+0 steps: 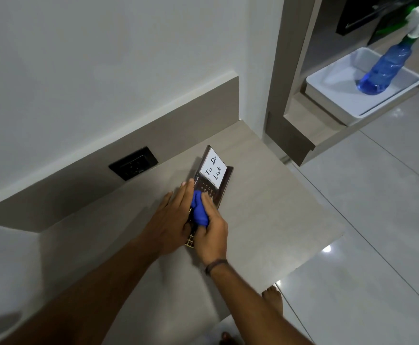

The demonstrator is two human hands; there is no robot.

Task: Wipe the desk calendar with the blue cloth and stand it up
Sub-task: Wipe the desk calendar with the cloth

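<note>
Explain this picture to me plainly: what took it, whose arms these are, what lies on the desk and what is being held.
There is no machine here. A camera worn on a person's head looks down at their own two bare hands. On the desk a dark desk calendar lies flat, with a white "To Do List" card on it. The left hand presses flat to steady the calendar. The right hand has its grip on a bunched blue cloth and presses it on the calendar. At top right a blue spray bottle stands in a white tray.

home-like room: built-in desk (pixel 265 215), wall socket (pixel 133 163), glossy tiled floor (pixel 377 232), bare feet (pixel 273 298).
</note>
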